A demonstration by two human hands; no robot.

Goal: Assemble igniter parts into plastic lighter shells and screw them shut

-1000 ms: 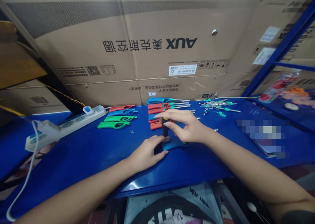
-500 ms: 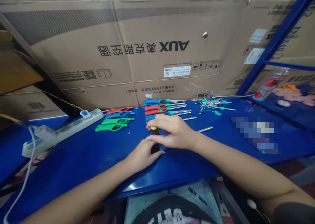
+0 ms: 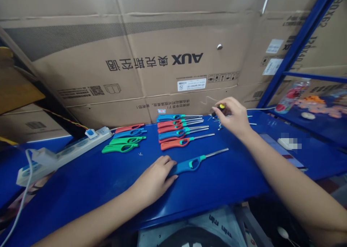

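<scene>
Near the middle of the blue table [image 3: 108, 189], my left hand [image 3: 153, 178] grips the handle end of a blue gas lighter [image 3: 187, 166]. The lighter's metal tube points right, and its trigger is teal. My right hand [image 3: 235, 117] is raised farther back on the right, closed on a short screwdriver [image 3: 218, 110] with a black and yellow handle; its tip is hard to make out. Behind that hand, partly covered, lie loose metal and teal parts [image 3: 220, 124]. Several red and blue lighters with tubes, including an orange-red lighter [image 3: 176, 144], form a stack beyond the held one.
Several tubeless lighter casings lie at left, among them a green casing [image 3: 119, 148], with tiny screws [image 3: 140, 154] close by. A white power strip [image 3: 65, 153] runs along the left. Cardboard [image 3: 151, 33] walls the back. A phone-like flat object [image 3: 282, 151] lies right.
My right hand has lifted the screwdriver off the blue lighter and moved it back and right, toward the loose parts. My left hand stays on the lighter, which now shows fully. The view has shifted slightly.
</scene>
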